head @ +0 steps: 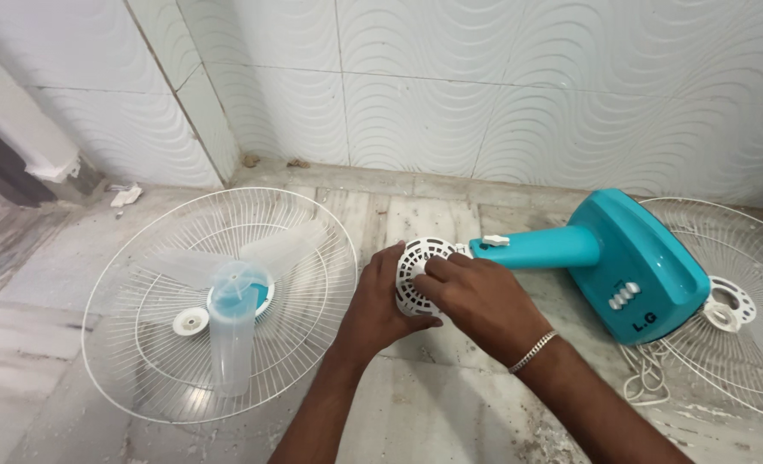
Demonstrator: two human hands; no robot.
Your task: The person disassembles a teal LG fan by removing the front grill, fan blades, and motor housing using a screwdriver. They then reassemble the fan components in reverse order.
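Observation:
A teal fan body [630, 258] lies on its side on the floor, its neck pointing left to a white vented motor housing [422, 258]. My left hand [377, 305] cups the housing from the left and below. My right hand [484, 301], with a silver bracelet at the wrist, rests its fingers on the housing's face. To the left lies a white wire fan guard [141, 361] with a translucent three-bladed fan blade [231, 331] and a small white round nut [191, 321] on it.
A second white wire guard [742, 344] lies at the right, partly under the fan base, with a white ring part [725, 309] on it. A white power cord [647, 378] coils near the base. White wavy wall tiles stand behind the marble floor.

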